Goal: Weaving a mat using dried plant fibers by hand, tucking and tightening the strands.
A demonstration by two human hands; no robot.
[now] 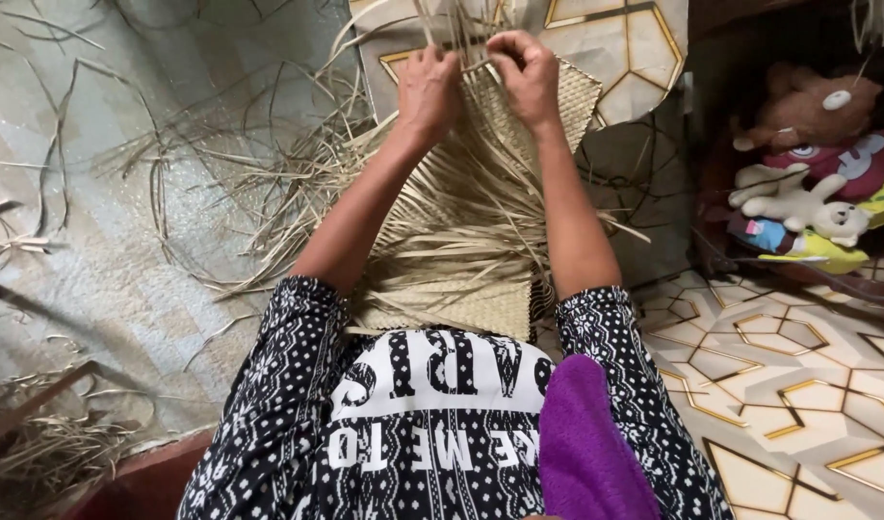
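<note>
A pale woven straw mat (481, 173) lies on the floor in front of me, its near end (461, 308) finished and its far end loose strips. My left hand (428, 91) is closed on thin straw strips (452, 29) at the mat's far edge. My right hand (527, 77) pinches neighbouring strips just to the right of it. Both hands sit side by side, almost touching. Loose strip ends fan out across the mat between my forearms.
Scattered dry straw (221, 183) litters a grey plastic sheet (95, 270) at the left. Patterned floor tiles (789, 385) lie at the right. Stuffed toys (808, 173) sit in a dark recess at upper right. A purple cloth (586, 443) rests on my lap.
</note>
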